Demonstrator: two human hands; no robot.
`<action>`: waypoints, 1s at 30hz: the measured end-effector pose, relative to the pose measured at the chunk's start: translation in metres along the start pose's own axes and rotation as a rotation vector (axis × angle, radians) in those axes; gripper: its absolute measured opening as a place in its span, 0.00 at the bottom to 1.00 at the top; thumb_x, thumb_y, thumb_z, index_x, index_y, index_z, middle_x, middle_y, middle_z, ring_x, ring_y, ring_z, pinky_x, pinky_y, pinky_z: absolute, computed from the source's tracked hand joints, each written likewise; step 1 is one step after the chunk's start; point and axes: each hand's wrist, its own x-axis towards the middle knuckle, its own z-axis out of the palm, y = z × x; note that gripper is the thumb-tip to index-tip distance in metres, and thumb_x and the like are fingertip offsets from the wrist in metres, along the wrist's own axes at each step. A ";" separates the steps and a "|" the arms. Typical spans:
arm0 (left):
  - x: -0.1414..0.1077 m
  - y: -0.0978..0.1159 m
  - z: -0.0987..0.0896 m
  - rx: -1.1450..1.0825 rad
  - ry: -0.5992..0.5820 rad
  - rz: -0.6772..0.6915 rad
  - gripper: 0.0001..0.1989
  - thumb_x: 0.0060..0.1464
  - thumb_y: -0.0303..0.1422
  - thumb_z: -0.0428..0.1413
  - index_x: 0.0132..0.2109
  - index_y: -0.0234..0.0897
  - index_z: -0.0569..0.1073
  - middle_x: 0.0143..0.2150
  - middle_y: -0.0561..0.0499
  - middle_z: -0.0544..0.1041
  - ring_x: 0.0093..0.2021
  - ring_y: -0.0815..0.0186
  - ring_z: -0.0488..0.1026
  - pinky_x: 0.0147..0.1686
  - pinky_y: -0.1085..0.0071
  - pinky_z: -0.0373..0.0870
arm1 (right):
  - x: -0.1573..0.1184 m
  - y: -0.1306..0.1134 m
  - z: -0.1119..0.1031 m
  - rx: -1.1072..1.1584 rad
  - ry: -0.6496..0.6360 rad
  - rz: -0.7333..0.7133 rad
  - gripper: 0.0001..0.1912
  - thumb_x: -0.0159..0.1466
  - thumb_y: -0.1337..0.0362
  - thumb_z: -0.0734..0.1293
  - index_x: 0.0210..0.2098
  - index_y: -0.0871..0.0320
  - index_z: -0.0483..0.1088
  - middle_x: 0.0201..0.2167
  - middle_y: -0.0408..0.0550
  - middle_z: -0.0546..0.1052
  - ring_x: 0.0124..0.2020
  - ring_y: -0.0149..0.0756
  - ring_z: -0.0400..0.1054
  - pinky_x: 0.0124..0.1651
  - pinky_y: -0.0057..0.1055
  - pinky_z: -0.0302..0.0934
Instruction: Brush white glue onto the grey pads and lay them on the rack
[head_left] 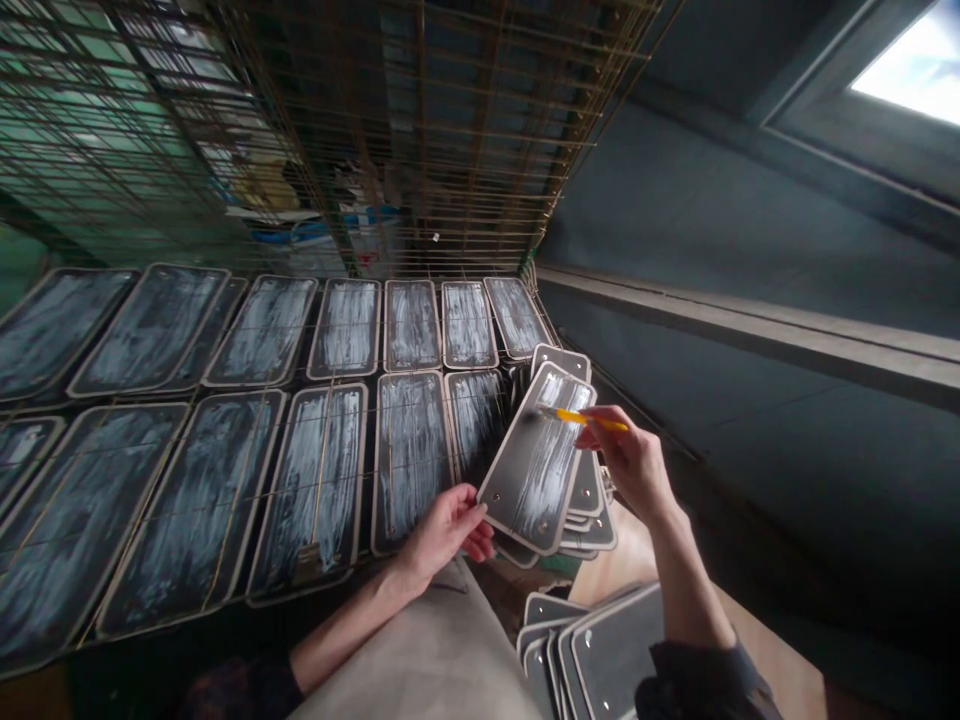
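A dark rounded panel (536, 465) with a pale rim lies tilted on top of a pile of similar panels (589, 490). White streaks cover its right part, while its left part is bare grey. My left hand (448, 532) grips the panel's lower left corner between thumb and fingers. Above the panel's upper right edge, my right hand (626, 455) is closed around a brush with a yellow handle (592, 419). The brush's dark tip is at the panel's upper surface.
Two rows of white-streaked panels (411, 450) lie on a wire rack to the left. Wire mesh (450, 130) rises behind them. More panels (615, 650) lean together at the bottom, beside a wooden surface (772, 655). A grey wall (712, 230) stands right.
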 end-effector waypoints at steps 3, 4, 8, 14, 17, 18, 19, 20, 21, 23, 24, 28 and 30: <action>0.000 -0.001 -0.001 0.004 0.005 0.008 0.18 0.53 0.45 0.57 0.36 0.36 0.61 0.26 0.52 0.74 0.22 0.66 0.75 0.20 0.76 0.68 | 0.018 0.010 0.006 -0.024 0.117 -0.027 0.15 0.69 0.54 0.57 0.47 0.56 0.67 0.29 0.45 0.77 0.30 0.35 0.75 0.35 0.29 0.68; 0.000 -0.001 -0.001 0.006 0.006 0.007 0.18 0.53 0.45 0.57 0.36 0.36 0.62 0.26 0.52 0.74 0.22 0.66 0.75 0.19 0.76 0.68 | 0.025 0.015 0.010 -0.051 0.146 -0.038 0.15 0.69 0.54 0.57 0.47 0.55 0.67 0.29 0.45 0.77 0.30 0.35 0.75 0.35 0.29 0.68; -0.001 0.003 0.001 0.009 0.013 0.005 0.19 0.52 0.46 0.57 0.36 0.35 0.62 0.26 0.52 0.74 0.22 0.66 0.75 0.20 0.76 0.68 | 0.034 0.025 0.025 -0.139 0.144 -0.067 0.13 0.69 0.56 0.57 0.46 0.55 0.67 0.29 0.45 0.78 0.30 0.35 0.75 0.35 0.29 0.66; -0.002 0.010 0.001 -0.009 0.010 0.016 0.20 0.51 0.47 0.58 0.36 0.35 0.62 0.25 0.52 0.74 0.22 0.66 0.75 0.19 0.75 0.68 | -0.023 -0.013 0.029 -0.072 -0.139 -0.019 0.12 0.70 0.59 0.55 0.48 0.55 0.66 0.30 0.45 0.77 0.31 0.33 0.74 0.36 0.27 0.65; -0.003 0.011 0.000 -0.010 -0.004 0.007 0.20 0.51 0.47 0.58 0.36 0.35 0.63 0.25 0.51 0.74 0.22 0.66 0.75 0.20 0.75 0.68 | -0.058 -0.039 0.027 0.018 -0.278 0.042 0.12 0.70 0.60 0.56 0.47 0.55 0.66 0.29 0.44 0.77 0.30 0.32 0.73 0.35 0.25 0.65; -0.003 0.011 0.000 -0.005 -0.008 0.002 0.19 0.51 0.47 0.58 0.36 0.35 0.63 0.25 0.51 0.74 0.22 0.66 0.75 0.20 0.75 0.69 | -0.067 -0.046 0.026 0.049 -0.304 0.062 0.11 0.70 0.60 0.56 0.47 0.55 0.66 0.29 0.44 0.77 0.30 0.32 0.73 0.35 0.25 0.65; -0.004 0.011 0.000 0.002 -0.012 -0.001 0.19 0.52 0.46 0.57 0.36 0.35 0.63 0.25 0.51 0.74 0.23 0.66 0.75 0.20 0.75 0.69 | -0.075 -0.052 0.025 0.079 -0.323 0.082 0.11 0.70 0.60 0.56 0.47 0.55 0.66 0.29 0.44 0.76 0.30 0.33 0.73 0.35 0.26 0.65; -0.004 0.011 -0.001 0.009 -0.015 -0.001 0.18 0.53 0.46 0.56 0.37 0.35 0.63 0.26 0.51 0.74 0.23 0.66 0.75 0.20 0.75 0.69 | -0.082 -0.056 0.023 0.109 -0.338 0.102 0.11 0.70 0.60 0.56 0.47 0.55 0.66 0.29 0.44 0.76 0.30 0.33 0.73 0.35 0.26 0.65; -0.004 0.011 -0.001 0.016 -0.019 0.002 0.18 0.53 0.46 0.56 0.37 0.35 0.64 0.26 0.51 0.74 0.23 0.66 0.75 0.20 0.75 0.69 | -0.087 -0.058 0.022 0.144 -0.346 0.125 0.11 0.70 0.60 0.56 0.46 0.55 0.66 0.29 0.44 0.76 0.30 0.33 0.73 0.35 0.27 0.65; -0.005 0.010 -0.002 0.028 -0.025 0.011 0.18 0.54 0.46 0.55 0.37 0.34 0.64 0.26 0.51 0.74 0.23 0.66 0.75 0.21 0.75 0.69 | -0.093 -0.056 0.018 0.223 -0.347 0.172 0.12 0.70 0.59 0.56 0.46 0.55 0.67 0.28 0.44 0.76 0.30 0.34 0.73 0.36 0.29 0.66; -0.005 0.009 -0.002 0.033 -0.028 0.014 0.18 0.54 0.46 0.55 0.37 0.34 0.64 0.26 0.51 0.74 0.23 0.66 0.75 0.21 0.75 0.69 | -0.092 -0.052 0.017 0.272 -0.346 0.198 0.12 0.70 0.58 0.56 0.45 0.55 0.67 0.28 0.45 0.76 0.29 0.35 0.73 0.35 0.29 0.67; -0.005 0.006 -0.003 0.043 -0.027 0.017 0.18 0.53 0.45 0.56 0.38 0.35 0.63 0.25 0.52 0.74 0.21 0.67 0.74 0.19 0.76 0.68 | -0.070 -0.019 0.014 0.473 -0.175 0.284 0.14 0.67 0.54 0.60 0.42 0.57 0.68 0.24 0.45 0.75 0.23 0.37 0.72 0.28 0.31 0.69; -0.004 0.005 -0.003 0.047 -0.017 0.021 0.17 0.53 0.45 0.56 0.38 0.35 0.62 0.25 0.52 0.74 0.20 0.67 0.74 0.18 0.77 0.67 | -0.050 0.000 0.013 0.491 -0.017 0.284 0.15 0.66 0.52 0.62 0.41 0.58 0.68 0.23 0.44 0.75 0.22 0.37 0.72 0.26 0.31 0.69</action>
